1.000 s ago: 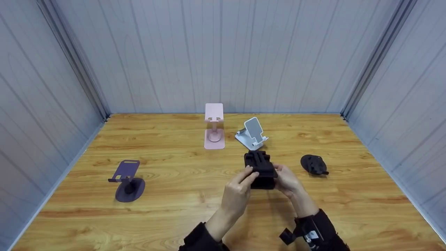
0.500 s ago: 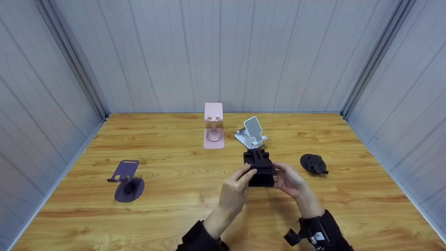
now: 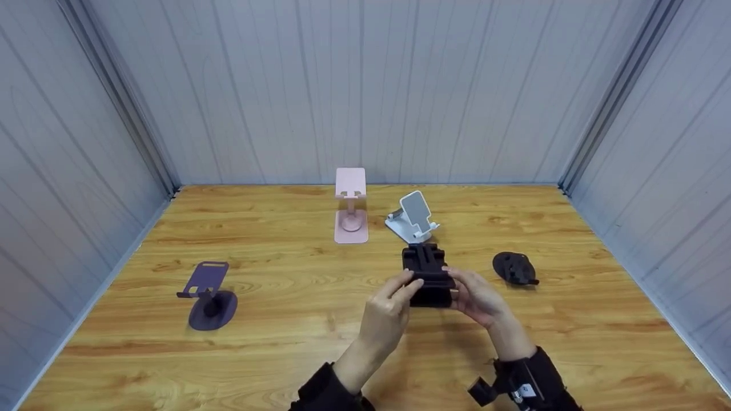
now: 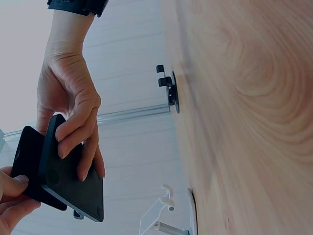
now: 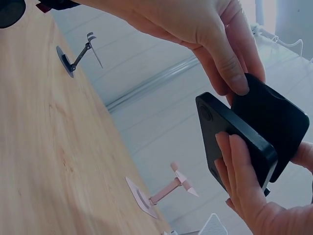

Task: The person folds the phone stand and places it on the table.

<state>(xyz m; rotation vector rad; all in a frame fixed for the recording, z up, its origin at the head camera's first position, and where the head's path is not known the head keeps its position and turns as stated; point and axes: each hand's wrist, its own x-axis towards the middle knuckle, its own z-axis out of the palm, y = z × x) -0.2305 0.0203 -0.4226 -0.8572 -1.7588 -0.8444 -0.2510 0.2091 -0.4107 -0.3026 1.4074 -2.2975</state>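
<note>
Both hands hold a black phone stand (image 3: 424, 265) above the table, its two plates lying one over the other at a narrow angle. My left hand (image 3: 385, 314) pinches the plate edge on the near left; the right wrist view shows that thumb (image 5: 238, 84) on the thinner plate (image 5: 274, 125). My right hand (image 3: 482, 299) grips the right side. Its fingers (image 4: 80, 129) spread across the outer face of the thicker plate (image 4: 73, 178) in the left wrist view, and its fingertips also reach the upper plate's right edge in the head view.
Beyond the held stand are a white phone stand (image 3: 417, 211) and a pink one (image 3: 350, 182). A purple stand (image 3: 207, 279) is at the left, and a folded black round-based stand (image 3: 514, 268) lies at the right. Pale panels (image 3: 365, 91) enclose the wooden table (image 3: 274, 354).
My right fingers have shifted up onto the upper plate's right edge, and the right wrist has moved slightly right. The left hand and the black stand have barely moved.
</note>
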